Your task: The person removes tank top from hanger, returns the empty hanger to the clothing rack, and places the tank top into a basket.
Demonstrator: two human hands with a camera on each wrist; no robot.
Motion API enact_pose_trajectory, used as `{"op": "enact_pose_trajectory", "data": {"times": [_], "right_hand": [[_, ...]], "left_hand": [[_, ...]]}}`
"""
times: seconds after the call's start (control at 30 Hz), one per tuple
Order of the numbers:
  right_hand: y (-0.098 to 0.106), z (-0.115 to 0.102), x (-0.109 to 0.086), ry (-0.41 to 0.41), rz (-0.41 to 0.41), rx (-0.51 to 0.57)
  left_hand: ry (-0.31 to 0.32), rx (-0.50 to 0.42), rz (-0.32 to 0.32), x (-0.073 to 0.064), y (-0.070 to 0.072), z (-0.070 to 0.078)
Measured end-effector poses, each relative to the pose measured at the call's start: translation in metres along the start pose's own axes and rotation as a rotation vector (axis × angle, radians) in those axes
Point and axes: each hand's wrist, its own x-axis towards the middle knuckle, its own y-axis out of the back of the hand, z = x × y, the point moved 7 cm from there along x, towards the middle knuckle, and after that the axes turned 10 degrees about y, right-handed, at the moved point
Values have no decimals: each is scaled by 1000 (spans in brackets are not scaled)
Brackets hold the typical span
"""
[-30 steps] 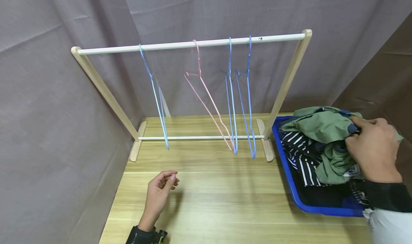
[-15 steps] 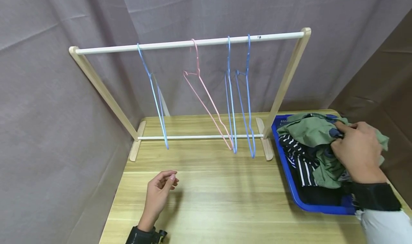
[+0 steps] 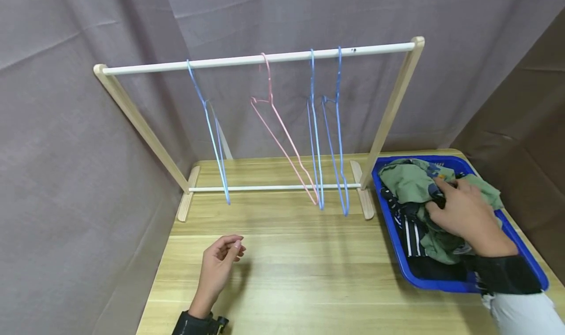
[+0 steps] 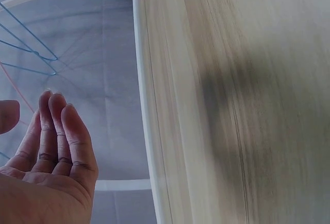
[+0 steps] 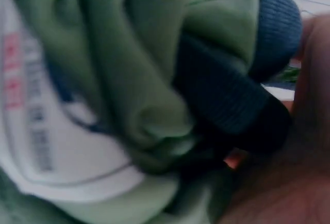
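My right hand (image 3: 465, 215) is over the blue basket (image 3: 397, 254), its thumb and fingers around the dark trim of a crumpled green garment (image 3: 406, 183). The fingertips are partly buried in the cloth. Up close in the right wrist view, the green garment (image 5: 149, 74) shows navy ribbed bands and a white printed patch; my right hand (image 5: 289, 172) lies against it. Beneath it is a black-and-white striped cloth (image 3: 412, 234). My left hand (image 3: 220, 259) hovers over the wooden table with loosely bent fingers, holding nothing; the left wrist view shows the palm of the left hand (image 4: 56, 167).
Behind the hands stands a wooden rack with a white top rail (image 3: 229, 61). From it hang a pink hanger (image 3: 287, 134) and blue hangers, one at the left (image 3: 212, 134) and two at the right. Grey curtain surrounds the table (image 3: 300, 276).
My right hand has moved left and slightly toward the basket's middle, bringing the green garment with it. More of the basket's far and right rim shows. The left hand stays where it was.
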Motion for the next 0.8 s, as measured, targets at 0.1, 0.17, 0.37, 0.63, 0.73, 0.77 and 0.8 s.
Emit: {"op": "enact_pose_trajectory", "data": {"times": [0.1, 0.17, 0.37, 0.63, 0.73, 0.77, 0.8], "right_hand": [[-12, -2, 2, 32, -89, -13], [-20, -3, 2, 26, -140, -9], [-36, -1, 2, 15, -248, 15], [-52, 8, 12, 77, -314, -93], [-59, 11, 17, 89, -338, -122], [-61, 12, 18, 90, -352, -129], [-64, 13, 19, 86, -362, -125]], "left_hand": [[12, -5, -6, -1, -1, -1], [18, -8, -12, -1, -2, -2], [20, -5, -13, -2, -3, -2], [33, 1, -25, -1, -4, -6], [37, 4, -25, -1, -4, -6], [38, 5, -25, -1, -4, -6], [37, 5, -28, 0, -4, -6]]}}
